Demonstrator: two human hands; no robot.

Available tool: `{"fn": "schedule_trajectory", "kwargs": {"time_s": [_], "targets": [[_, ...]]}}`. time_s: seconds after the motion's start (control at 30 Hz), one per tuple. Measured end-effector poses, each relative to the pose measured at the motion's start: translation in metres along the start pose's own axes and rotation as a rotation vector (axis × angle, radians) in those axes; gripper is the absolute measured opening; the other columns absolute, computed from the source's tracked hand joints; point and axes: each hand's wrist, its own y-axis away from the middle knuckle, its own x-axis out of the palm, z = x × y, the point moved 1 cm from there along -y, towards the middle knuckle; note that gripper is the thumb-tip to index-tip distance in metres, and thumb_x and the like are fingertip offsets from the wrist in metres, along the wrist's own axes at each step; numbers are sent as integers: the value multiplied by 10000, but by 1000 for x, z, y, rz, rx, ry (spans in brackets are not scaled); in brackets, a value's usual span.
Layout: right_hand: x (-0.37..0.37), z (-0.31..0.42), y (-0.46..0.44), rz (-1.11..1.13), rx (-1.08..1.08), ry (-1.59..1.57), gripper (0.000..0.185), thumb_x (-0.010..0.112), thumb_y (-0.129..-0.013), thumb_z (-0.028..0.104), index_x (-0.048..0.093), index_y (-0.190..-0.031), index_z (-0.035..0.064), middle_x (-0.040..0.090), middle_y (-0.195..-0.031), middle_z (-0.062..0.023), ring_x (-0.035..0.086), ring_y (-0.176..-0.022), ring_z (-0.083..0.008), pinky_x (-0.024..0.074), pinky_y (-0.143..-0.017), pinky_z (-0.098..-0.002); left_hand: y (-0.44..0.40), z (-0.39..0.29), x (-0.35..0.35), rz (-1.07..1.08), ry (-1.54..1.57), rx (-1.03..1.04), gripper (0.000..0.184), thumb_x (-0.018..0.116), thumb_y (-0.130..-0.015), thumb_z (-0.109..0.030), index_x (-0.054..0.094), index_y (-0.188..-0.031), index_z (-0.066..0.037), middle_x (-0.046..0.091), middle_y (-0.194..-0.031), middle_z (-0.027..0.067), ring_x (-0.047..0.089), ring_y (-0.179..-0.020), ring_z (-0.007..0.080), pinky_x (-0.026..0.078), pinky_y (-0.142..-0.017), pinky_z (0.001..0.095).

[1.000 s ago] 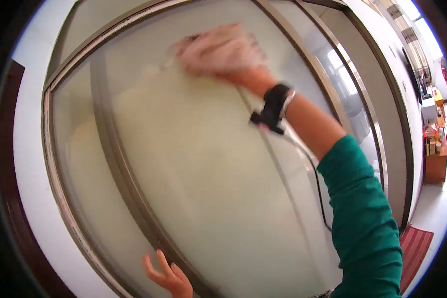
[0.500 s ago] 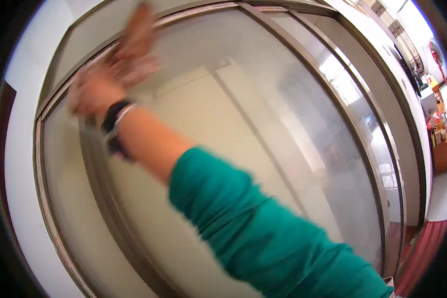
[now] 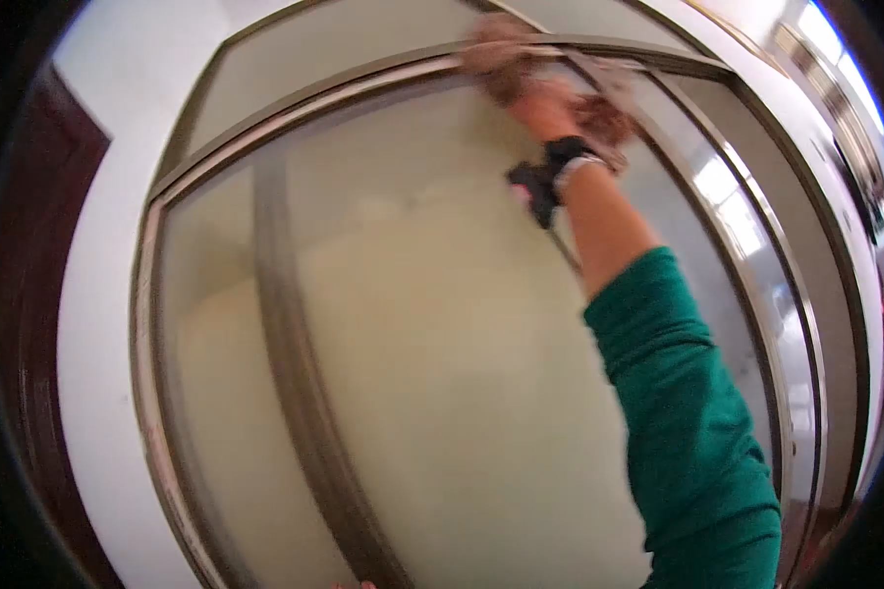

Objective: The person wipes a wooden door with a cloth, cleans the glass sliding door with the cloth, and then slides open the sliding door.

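My right hand, with a dark band and a light bracelet at the wrist, is raised to the top of a frosted glass panel. It is closed on a brown cloth, pressed near the panel's upper right corner. Motion blurs the cloth and my fingers, and cloth bunches out on both sides of the hand. The metal top rail runs right beside it. At the bottom edge of the view, only what look like fingertips of my left hand show; the rest of that hand is out of sight.
Metal uprights divide the glass, with more sliding panels at the right. A white wall and a dark door are on the left. A bright window is at the far upper right.
My right hand has swept with the cloth from the panel's upper left to its upper right. The view has shifted left, bringing more of the dark door in.
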Motion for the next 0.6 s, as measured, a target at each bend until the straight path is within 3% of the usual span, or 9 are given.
{"fn": "schedule_trajectory", "kwargs": {"time_s": [0.03, 0.07, 0.13, 0.2, 0.33, 0.4, 0.47, 0.53, 0.6], "targets": [[-43, -17, 23, 77, 445, -684, 577, 560, -797, 543, 567, -1209, 138, 591, -1197, -119, 555, -1121, -298, 416, -921, -484, -1, -1, 1, -5, 13, -6, 428, 486, -873, -105, 495, -1296, -42, 399, -1328, 256, 360, -1223, 433, 290, -988, 588], [-41, -4, 26, -69, 485, -481, 674, 520, -788, 615, 535, -1265, 140, 531, -1289, -117, 502, -1190, -285, 363, -984, -509, 1, 0, 1, -12, 27, -18, 431, 495, -869, -108, 499, -1295, -44, 400, -1323, 261, 358, -1220, 435, 288, -991, 589], [-54, 34, 19, -288, 344, -412, 721, 480, -780, 663, 522, -1291, 157, 532, -1293, -108, 490, -1204, -275, 334, -1030, -449, 3, 3, 4, -59, 41, 5, 426, 492, -880, -128, 501, -1300, -56, 390, -1321, 268, 363, -1207, 437, 293, -988, 585], [-74, 80, -4, 126, 231, -815, 708, 494, -793, 650, 524, -1282, 139, 501, -1314, -158, 450, -1235, -295, 315, -1041, -377, -2, 8, 5, -108, 58, 61, 421, 489, -891, -149, 502, -1304, -68, 381, -1319, 274, 368, -1193, 438, 297, -986, 581], [-132, 231, -17, -265, -134, -1063, 673, 486, -827, 610, 505, -1291, 124, 503, -1316, -132, 408, -1265, -280, 284, -1051, -410, 1, 10, 15, -89, 64, 37, 406, 460, -925, -221, 515, -1302, -80, 373, -1324, 263, 371, -1188, 431, 311, -969, 570], [-172, 322, 1, -607, -105, -997, 608, 509, -847, 547, 511, -1237, 81, 498, -1309, -130, 380, -1285, -253, 242, -1049, -486, 4, 14, 24, -95, 36, 21, 404, 449, -936, -248, 525, -1293, -76, 379, -1317, 260, 372, -1186, 430, 314, -965, 566], [-204, 426, 8, -453, -201, -1539, 558, 561, -816, 504, 516, -1179, 82, 505, -1271, -140, 384, -1266, -244, 228, -1039, -519, 8, 19, 26, -30, 57, -13, 386, 438, -950, -279, 563, -1248, -69, 400, -1306, 242, 399, -1163, 410, 331, -955, 551], [-276, 429, 68, 65, 43, -1369, 475, 568, -793, 472, 577, -1072, 88, 559, -1169, -125, 438, -1188, -268, 282, -1024, -484, -3, 21, 16, -88, 48, 29, 369, 428, -962, -293, 589, -1209, -70, 418, -1289, 240, 424, -1158, 394, 364, -944, 531], [-283, 453, 81, 163, -336, -1209, 401, 587, -748, 445, 629, -981, 122, 608, -1079, -84, 502, -1095, -262, 362, -966, -451, 2, 33, 26, 17, 475, -111, 453, 576, -808, -161, 539, -1254, -99, 374, -1341, 235, 389, -1195, 415, 322, -981, 513]]}}
